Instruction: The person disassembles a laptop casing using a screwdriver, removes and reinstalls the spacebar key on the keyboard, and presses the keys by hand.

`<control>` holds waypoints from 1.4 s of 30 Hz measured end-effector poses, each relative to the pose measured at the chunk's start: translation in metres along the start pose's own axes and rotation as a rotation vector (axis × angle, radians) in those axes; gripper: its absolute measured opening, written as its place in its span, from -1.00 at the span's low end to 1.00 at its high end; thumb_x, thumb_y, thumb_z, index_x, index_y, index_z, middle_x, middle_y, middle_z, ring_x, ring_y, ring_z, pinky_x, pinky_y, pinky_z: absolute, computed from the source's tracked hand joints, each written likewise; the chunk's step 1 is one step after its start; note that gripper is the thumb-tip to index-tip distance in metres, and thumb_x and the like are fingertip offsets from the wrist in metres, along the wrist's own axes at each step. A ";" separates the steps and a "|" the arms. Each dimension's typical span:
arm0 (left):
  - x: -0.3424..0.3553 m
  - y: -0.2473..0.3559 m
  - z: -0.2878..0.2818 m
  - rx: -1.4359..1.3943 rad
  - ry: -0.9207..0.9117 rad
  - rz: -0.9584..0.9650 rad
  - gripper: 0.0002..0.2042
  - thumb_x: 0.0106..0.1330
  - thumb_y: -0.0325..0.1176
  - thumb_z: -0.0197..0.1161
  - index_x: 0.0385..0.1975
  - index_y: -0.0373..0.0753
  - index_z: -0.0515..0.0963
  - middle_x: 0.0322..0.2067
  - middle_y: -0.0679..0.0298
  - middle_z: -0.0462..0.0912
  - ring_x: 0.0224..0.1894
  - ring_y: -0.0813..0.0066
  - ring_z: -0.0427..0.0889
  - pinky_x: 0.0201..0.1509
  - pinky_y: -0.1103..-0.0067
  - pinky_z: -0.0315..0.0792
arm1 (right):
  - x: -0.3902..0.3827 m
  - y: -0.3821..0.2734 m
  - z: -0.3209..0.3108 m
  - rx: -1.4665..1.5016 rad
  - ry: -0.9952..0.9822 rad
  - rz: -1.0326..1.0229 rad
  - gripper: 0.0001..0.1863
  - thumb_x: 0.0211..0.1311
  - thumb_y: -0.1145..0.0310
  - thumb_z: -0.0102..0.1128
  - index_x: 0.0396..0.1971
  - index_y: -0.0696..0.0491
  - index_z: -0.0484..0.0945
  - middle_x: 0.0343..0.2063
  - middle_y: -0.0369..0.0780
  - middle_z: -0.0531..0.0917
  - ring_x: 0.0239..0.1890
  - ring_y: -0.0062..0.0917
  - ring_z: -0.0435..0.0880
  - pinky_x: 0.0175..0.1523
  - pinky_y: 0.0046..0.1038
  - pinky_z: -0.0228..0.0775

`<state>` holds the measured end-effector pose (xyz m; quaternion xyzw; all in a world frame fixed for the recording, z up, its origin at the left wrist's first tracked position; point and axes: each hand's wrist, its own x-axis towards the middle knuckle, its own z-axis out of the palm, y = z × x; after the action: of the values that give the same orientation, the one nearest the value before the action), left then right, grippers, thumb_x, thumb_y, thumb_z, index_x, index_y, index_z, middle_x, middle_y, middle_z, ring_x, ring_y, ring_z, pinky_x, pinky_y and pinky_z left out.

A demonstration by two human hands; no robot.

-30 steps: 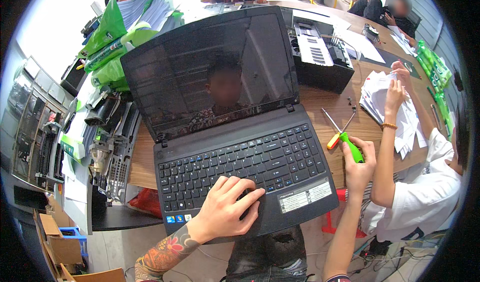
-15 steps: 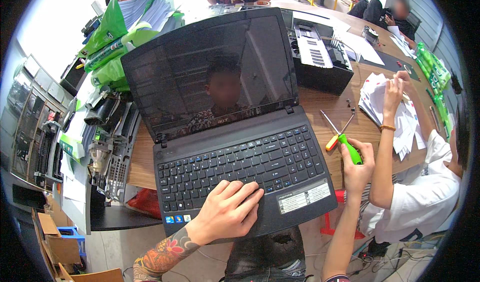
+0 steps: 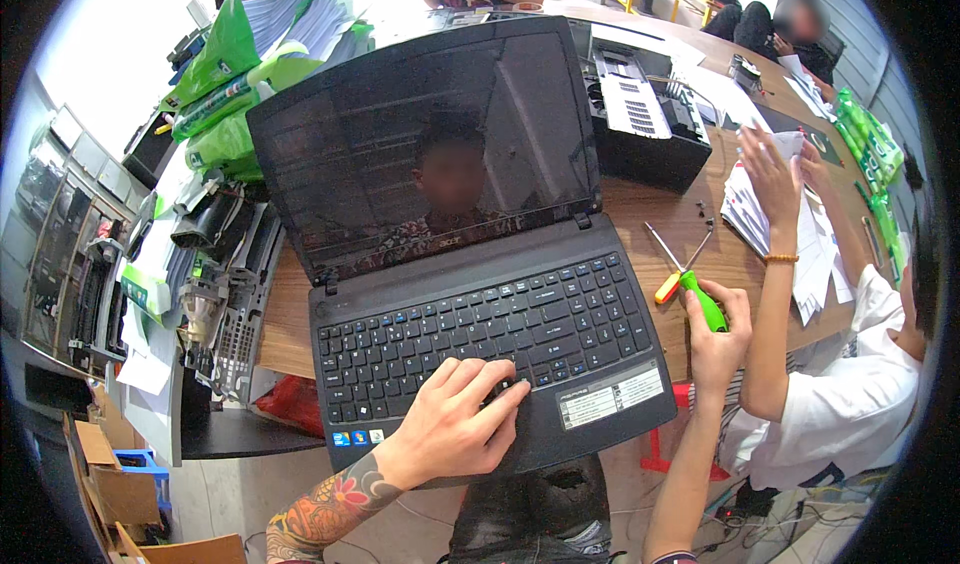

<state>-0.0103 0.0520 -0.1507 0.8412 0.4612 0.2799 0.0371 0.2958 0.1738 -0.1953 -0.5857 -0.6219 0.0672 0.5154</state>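
A black laptop [image 3: 480, 364] stands unfolded before me, its near edge over my lap and its dark screen [image 3: 430, 154] tilted back. Across the lower keyboard and palm rest lies my left hand [image 3: 462, 414], open, palm down, fingertips at the bottom rows of keys. To the right of the laptop, my right hand [image 3: 722, 334] is closed around the green handle of a screwdriver [image 3: 708, 306], whose shaft points away to the upper left. A second screwdriver with a yellow-orange handle [image 3: 667, 288] lies on the table, its shaft crossing the green one's.
Small dark bits [image 3: 702, 207] lie beyond the screwdrivers. Behind the laptop is a black box-shaped device [image 3: 650, 149]. Green-wrapped paper stacks [image 3: 230, 94] and metal machine parts [image 3: 215, 309] crowd the left. At right, a co-worker's hands [image 3: 775, 179] handle white papers [image 3: 800, 244].
The co-worker's near hand at the right has opened out over the papers. My two hands stay almost where they were; the whole view has shifted slightly.
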 end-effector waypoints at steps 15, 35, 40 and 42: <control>-0.001 -0.003 -0.003 0.035 0.020 -0.108 -0.55 0.01 -0.53 0.29 0.00 -0.20 0.61 -0.07 0.16 0.61 -0.07 0.14 0.60 0.07 0.28 0.40 | -0.001 0.000 -0.001 -0.009 0.007 -0.007 -0.79 0.14 0.53 0.48 -0.21 0.16 0.72 -0.33 -0.21 0.64 -0.27 -0.47 0.63 -0.15 -0.43 0.46; -0.002 -0.002 -0.003 0.281 -0.017 -0.306 -0.42 0.18 -0.26 0.35 0.27 -0.12 0.50 0.14 -0.01 0.44 0.18 0.00 0.39 0.30 0.09 0.18 | -0.003 -0.001 0.005 -0.027 0.021 -0.025 -0.76 0.10 0.41 0.51 -0.22 0.09 0.73 -0.33 -0.17 0.64 -0.25 -0.34 0.67 -0.12 -0.34 0.49; 0.000 -0.004 -0.002 0.249 0.011 -0.264 -0.47 0.16 -0.29 0.37 0.20 -0.14 0.55 0.10 0.01 0.47 0.16 0.01 0.41 0.28 0.12 0.23 | -0.003 0.002 0.000 -0.012 0.022 0.000 -0.77 0.10 0.45 0.52 -0.23 0.15 0.73 -0.31 -0.18 0.65 -0.24 -0.39 0.67 -0.11 -0.39 0.49; 0.002 -0.001 -0.001 0.260 0.017 -0.249 -0.49 0.15 -0.30 0.38 0.17 -0.14 0.57 0.10 0.01 0.47 0.15 0.02 0.43 0.26 0.13 0.25 | -0.004 0.006 -0.002 -0.015 0.028 -0.003 -0.77 0.10 0.46 0.53 -0.23 0.15 0.73 -0.32 -0.19 0.65 -0.24 -0.40 0.68 -0.12 -0.40 0.49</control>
<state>-0.0109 0.0536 -0.1493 0.7728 0.5943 0.2186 -0.0415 0.3002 0.1718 -0.2009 -0.5896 -0.6160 0.0537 0.5196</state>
